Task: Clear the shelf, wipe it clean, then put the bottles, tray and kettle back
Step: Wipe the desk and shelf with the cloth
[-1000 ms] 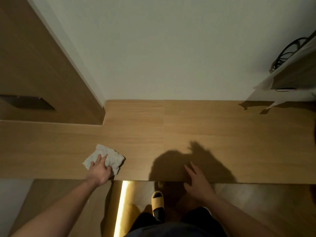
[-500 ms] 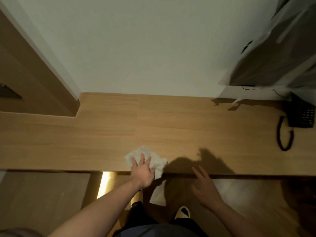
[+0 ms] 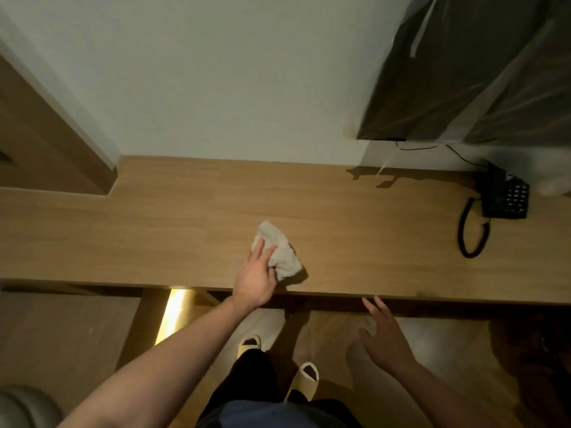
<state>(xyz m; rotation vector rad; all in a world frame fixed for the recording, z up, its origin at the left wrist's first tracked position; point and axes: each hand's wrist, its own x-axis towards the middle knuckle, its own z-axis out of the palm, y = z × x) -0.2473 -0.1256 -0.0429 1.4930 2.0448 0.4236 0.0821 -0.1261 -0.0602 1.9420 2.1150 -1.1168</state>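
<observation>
Since the earlier frames the left hand (image 3: 255, 278) has carried the white cloth (image 3: 279, 253) rightward along the wooden shelf (image 3: 123, 236), from near the left corner to just left of the middle of the view, and a black desk telephone (image 3: 505, 196) with its coiled cord has come into sight at about 3 o'clock from the cloth. That hand now presses down on the cloth with fingers spread over its near half, thumb tucked against the bunched edge, close to the shelf's front lip. The right hand (image 3: 386, 335) hangs open below the front edge at about 5 o'clock from the cloth, fingers loosely extended, touching nothing that I can see.

No bottles, tray or kettle are in view, so wiping looks like the step in hand. The cloth appears soft, light and limp; it will bunch under sideways force, so a flat palm spread across its middle should keep it moving as one pad. Beyond it at 1 o'clock hangs a dark, plastic-wrapped screen (image 3: 448, 72).
</observation>
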